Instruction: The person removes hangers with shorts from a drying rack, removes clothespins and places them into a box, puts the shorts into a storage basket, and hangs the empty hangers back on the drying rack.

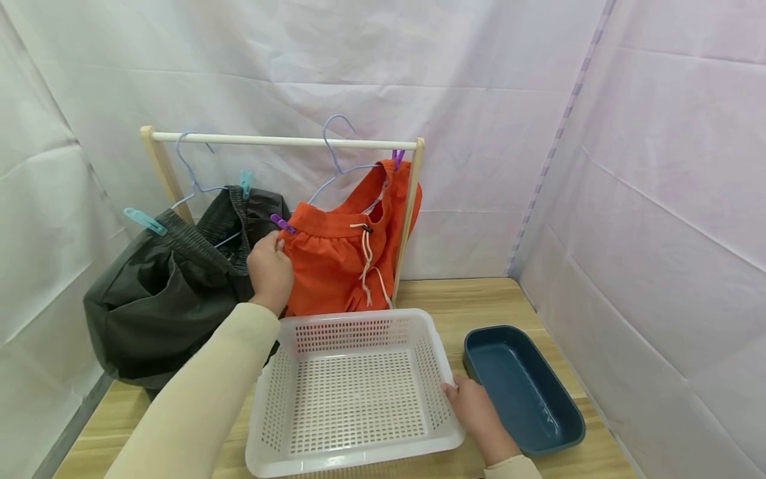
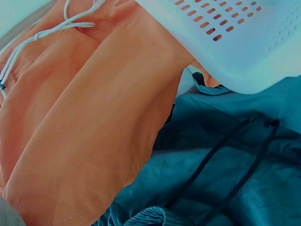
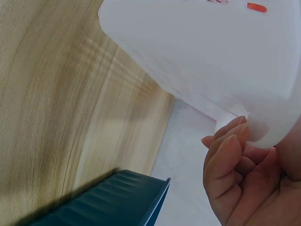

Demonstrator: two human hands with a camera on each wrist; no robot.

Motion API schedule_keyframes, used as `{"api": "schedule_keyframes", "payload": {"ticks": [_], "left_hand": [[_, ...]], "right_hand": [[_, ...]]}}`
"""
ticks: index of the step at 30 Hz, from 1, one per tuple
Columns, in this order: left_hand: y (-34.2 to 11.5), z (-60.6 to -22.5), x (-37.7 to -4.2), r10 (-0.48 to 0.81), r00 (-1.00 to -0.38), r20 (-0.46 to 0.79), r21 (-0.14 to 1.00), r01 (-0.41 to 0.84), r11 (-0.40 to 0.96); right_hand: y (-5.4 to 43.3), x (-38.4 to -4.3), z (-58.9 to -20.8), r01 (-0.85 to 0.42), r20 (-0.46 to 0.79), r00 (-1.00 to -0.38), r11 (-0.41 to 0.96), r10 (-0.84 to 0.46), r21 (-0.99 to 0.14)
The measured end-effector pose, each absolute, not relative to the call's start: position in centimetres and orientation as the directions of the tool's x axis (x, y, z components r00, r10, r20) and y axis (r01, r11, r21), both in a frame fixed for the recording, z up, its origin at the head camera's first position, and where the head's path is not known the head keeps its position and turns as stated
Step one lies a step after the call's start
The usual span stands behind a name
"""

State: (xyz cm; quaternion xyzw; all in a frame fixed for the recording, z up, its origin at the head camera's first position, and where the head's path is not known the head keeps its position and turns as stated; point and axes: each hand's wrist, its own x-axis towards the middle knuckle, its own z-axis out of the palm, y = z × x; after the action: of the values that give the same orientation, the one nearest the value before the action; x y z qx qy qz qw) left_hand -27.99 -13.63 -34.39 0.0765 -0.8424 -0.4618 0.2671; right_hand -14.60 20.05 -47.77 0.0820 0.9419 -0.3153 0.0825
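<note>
Orange shorts with pale drawstrings hang from a light blue hanger, held by purple clips. My left hand pinches the side edge of these shorts just below the clip at the waistband. In the left wrist view one leg of the orange shorts hangs down, and the left hand itself is out of sight. My right hand grips the right rim of a white perforated basket, fingers curled under the edge. The inside of the basket is bare.
Dark grey shorts hang to the left on another hanger with light blue clips. A wooden rack with a white rod bears both hangers. A dark blue tray stands right of the basket. White curtains enclose the table.
</note>
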Motion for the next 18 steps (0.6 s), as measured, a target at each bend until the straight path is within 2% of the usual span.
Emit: {"api": "schedule_keyframes", "payload": {"ticks": [18], "left_hand": [[-15.0, -34.2, -26.7, -0.366, -0.794, 0.485, 0.756, 0.171, 0.631]], "right_hand": [[20.1, -14.7, -47.9, 0.197, -0.214, -0.973, 0.781, 0.084, -0.592]]}}
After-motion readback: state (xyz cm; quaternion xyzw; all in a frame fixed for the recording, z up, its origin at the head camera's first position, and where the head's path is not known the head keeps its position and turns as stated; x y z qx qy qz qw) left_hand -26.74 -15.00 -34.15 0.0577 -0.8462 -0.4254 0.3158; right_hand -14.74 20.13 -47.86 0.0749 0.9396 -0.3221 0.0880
